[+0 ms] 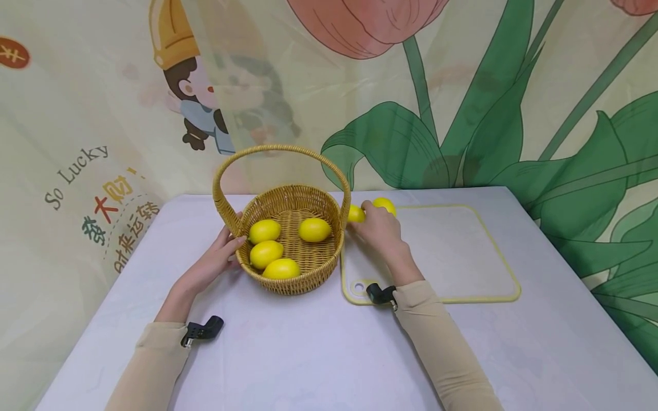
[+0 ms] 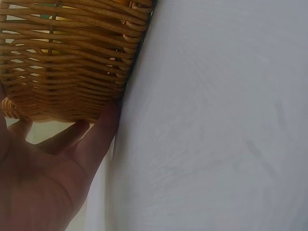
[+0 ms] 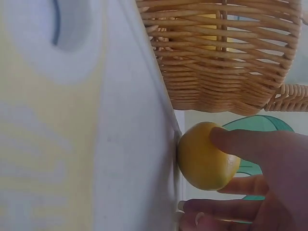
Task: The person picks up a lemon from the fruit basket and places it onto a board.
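A round wicker basket [image 1: 295, 285] with a tall hooped handle stands on the table, several yellow lemons [image 1: 315, 230] inside it. My left hand [image 1: 218, 257] rests against the basket's left side, fingers spread along the woven wall in the left wrist view. Right of the basket, my right hand [image 1: 382, 231] pinches a lemon [image 3: 204, 156] between thumb and fingers, low over the white cutting board [image 1: 447, 257]. Another lemon [image 1: 384, 205] lies just behind that hand, partly hidden by it.
The board has a yellow edge and a hole at its near left corner, close beside the basket. A white cloth covers the table [image 1: 308, 354]. Behind it hangs a printed curtain [image 1: 390, 125] with large flowers and leaves.
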A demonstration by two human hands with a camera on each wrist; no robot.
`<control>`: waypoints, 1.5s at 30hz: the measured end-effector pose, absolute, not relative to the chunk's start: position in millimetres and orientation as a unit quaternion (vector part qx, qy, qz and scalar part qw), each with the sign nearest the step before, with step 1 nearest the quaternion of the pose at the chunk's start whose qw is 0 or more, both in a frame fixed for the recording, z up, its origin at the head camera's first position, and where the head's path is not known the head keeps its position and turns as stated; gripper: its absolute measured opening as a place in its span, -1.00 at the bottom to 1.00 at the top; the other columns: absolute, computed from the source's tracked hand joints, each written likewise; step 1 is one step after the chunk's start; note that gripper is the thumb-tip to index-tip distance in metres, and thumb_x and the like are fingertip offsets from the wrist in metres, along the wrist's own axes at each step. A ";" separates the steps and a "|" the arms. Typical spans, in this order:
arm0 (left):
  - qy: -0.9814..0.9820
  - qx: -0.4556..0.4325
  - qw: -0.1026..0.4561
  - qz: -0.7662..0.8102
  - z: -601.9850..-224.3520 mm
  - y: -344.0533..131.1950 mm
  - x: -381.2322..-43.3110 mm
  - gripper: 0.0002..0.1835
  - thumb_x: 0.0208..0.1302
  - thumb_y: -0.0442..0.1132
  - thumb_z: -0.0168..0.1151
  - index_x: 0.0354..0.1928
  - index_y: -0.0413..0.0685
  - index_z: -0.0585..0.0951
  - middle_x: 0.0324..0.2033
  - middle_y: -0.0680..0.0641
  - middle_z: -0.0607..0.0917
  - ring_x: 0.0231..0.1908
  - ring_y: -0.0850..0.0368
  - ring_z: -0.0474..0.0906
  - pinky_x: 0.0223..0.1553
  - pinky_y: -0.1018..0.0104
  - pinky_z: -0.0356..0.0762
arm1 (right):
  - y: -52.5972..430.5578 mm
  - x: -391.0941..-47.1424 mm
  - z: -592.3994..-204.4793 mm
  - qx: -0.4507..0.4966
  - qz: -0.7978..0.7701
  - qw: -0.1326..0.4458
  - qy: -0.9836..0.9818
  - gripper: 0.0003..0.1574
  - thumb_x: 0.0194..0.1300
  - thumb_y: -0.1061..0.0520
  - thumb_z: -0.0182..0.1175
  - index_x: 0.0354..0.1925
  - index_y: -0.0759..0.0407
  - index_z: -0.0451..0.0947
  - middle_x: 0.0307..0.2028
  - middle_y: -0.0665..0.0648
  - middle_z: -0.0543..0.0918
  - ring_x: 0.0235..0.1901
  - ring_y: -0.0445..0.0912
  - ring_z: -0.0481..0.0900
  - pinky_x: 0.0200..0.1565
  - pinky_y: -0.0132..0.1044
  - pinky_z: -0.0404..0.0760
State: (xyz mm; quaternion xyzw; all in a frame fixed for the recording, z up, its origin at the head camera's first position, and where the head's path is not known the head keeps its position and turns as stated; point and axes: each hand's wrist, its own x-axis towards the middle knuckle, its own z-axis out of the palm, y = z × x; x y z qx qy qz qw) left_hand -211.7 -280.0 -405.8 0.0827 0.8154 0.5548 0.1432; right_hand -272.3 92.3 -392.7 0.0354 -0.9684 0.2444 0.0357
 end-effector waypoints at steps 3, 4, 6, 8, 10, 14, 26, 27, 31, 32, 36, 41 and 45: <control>0.816 0.082 0.144 0.554 -406.2 -280.3 -212.2 -0.23 0.53 0.21 -0.15 0.55 0.55 -0.32 0.59 -0.14 -0.15 0.48 -0.28 0.11 0.35 -0.33 0.25 | 92.0 -271.5 -391.7 0.033 0.240 0.033 -0.970 -0.38 0.25 -0.26 0.25 0.02 0.18 0.49 -0.31 0.20 0.63 -0.38 0.07 0.53 -0.39 -0.13 0.46; 0.816 0.082 0.144 0.554 -406.5 -280.3 -212.3 -0.23 0.53 0.21 -0.15 0.55 0.55 -0.33 0.59 -0.14 -0.14 0.48 -0.28 0.11 0.35 -0.33 0.26 | 92.1 -271.2 -391.5 0.031 0.239 0.032 -0.970 -0.40 0.24 -0.28 0.26 -0.05 0.17 0.49 -0.34 0.19 0.61 -0.39 0.07 0.52 -0.41 -0.14 0.44; 0.818 0.082 0.143 0.552 -406.9 -280.5 -212.5 -0.24 0.53 0.21 -0.15 0.55 0.54 -0.32 0.59 -0.15 -0.13 0.46 -0.27 0.13 0.33 -0.28 0.33 | 92.4 -270.5 -390.7 0.027 0.235 0.024 -0.971 -0.43 0.23 -0.32 0.25 -0.18 0.14 0.49 -0.40 0.16 0.58 -0.41 0.06 0.51 -0.43 -0.15 0.41; 0.819 0.083 0.143 0.550 -407.4 -280.5 -212.7 -0.25 0.54 0.20 -0.16 0.55 0.53 -0.32 0.59 -0.16 -0.11 0.41 -0.26 0.20 0.26 -0.15 0.47 | 93.3 -270.2 -389.5 0.024 0.231 0.014 -0.973 -0.43 0.21 -0.35 0.23 -0.26 0.13 0.48 -0.43 0.15 0.56 -0.42 0.04 0.49 -0.43 -0.15 0.39; 0.819 0.084 0.143 0.550 -407.5 -280.2 -212.8 -0.25 0.55 0.19 -0.17 0.55 0.53 -0.32 0.58 -0.17 -0.09 0.33 -0.22 0.26 0.15 0.04 0.58 | 94.5 -270.1 -387.3 0.023 0.230 0.011 -0.973 -0.41 0.19 -0.35 0.24 -0.24 0.13 0.51 -0.41 0.14 0.59 -0.39 0.03 0.50 -0.41 -0.14 0.42; 0.817 0.084 0.143 0.551 -407.2 -279.7 -213.1 -0.25 0.54 0.19 -0.16 0.55 0.52 -0.32 0.58 -0.16 -0.08 0.29 -0.20 0.29 0.03 0.27 0.60 | 96.3 -271.1 -381.7 0.039 0.237 0.031 -0.970 -0.37 0.19 -0.27 0.27 0.03 0.13 0.55 -0.16 0.15 0.66 -0.25 0.05 0.56 -0.26 -0.04 0.55; 0.819 0.084 0.145 0.549 -407.1 -279.1 -213.4 -0.25 0.54 0.20 -0.17 0.55 0.53 -0.32 0.59 -0.15 -0.10 0.38 -0.25 0.25 0.12 0.16 0.58 | 96.1 -275.4 -390.7 0.141 0.256 0.020 -0.956 -0.33 0.28 0.10 0.30 0.35 -0.10 0.46 0.11 0.17 0.47 -0.11 0.14 0.53 0.05 0.04 0.57; 0.818 0.085 0.145 0.550 -407.0 -279.0 -213.4 -0.25 0.54 0.19 -0.17 0.55 0.52 -0.32 0.59 -0.15 -0.10 0.37 -0.24 0.26 0.11 0.19 0.59 | 96.1 -275.4 -391.2 0.142 0.263 0.021 -0.954 -0.33 0.27 0.12 0.31 0.34 -0.10 0.46 0.09 0.17 0.48 -0.11 0.13 0.52 0.06 0.04 0.56; 0.818 0.086 0.143 0.550 -406.3 -278.3 -213.6 -0.26 0.55 0.18 -0.17 0.56 0.51 -0.31 0.59 -0.16 -0.09 0.35 -0.22 0.27 0.08 0.25 0.60 | 96.0 -275.6 -391.7 0.134 0.290 0.022 -0.947 -0.32 0.25 0.16 0.32 0.33 -0.06 0.46 0.03 0.19 0.48 -0.12 0.11 0.49 0.06 0.02 0.54; 0.818 0.087 0.142 0.550 -406.3 -278.4 -213.7 -0.26 0.55 0.18 -0.17 0.56 0.51 -0.31 0.58 -0.16 -0.09 0.35 -0.22 0.27 0.07 0.26 0.60 | 95.7 -276.0 -391.9 0.131 0.292 0.024 -0.947 -0.31 0.25 0.17 0.33 0.34 -0.05 0.46 0.01 0.19 0.48 -0.13 0.10 0.48 0.05 0.01 0.54; 0.817 0.088 0.143 0.551 -406.5 -278.6 -213.4 -0.26 0.55 0.18 -0.18 0.56 0.50 -0.31 0.59 -0.16 -0.09 0.39 -0.24 0.25 0.10 0.23 0.60 | 95.3 -277.5 -394.0 0.122 0.292 0.027 -0.948 -0.29 0.25 0.15 0.33 0.36 -0.01 0.43 -0.03 0.21 0.48 -0.17 0.09 0.46 0.00 -0.02 0.54; 0.818 0.086 0.143 0.551 -406.3 -279.2 -212.9 -0.26 0.55 0.19 -0.17 0.55 0.51 -0.31 0.59 -0.16 -0.09 0.40 -0.25 0.24 0.13 0.16 0.58 | 95.7 -278.4 -395.8 0.117 0.288 0.030 -0.950 -0.27 0.26 0.12 0.35 0.36 0.02 0.40 -0.02 0.25 0.45 -0.20 0.09 0.46 -0.05 -0.05 0.56; 0.818 0.085 0.142 0.551 -405.8 -280.1 -213.0 -0.25 0.54 0.19 -0.16 0.55 0.52 -0.31 0.59 -0.16 -0.09 0.41 -0.24 0.23 0.14 0.14 0.57 | 96.6 -278.3 -394.5 0.110 0.281 0.034 -0.953 -0.26 0.27 0.12 0.33 0.37 0.06 0.37 0.03 0.29 0.42 -0.21 0.10 0.47 -0.07 -0.07 0.58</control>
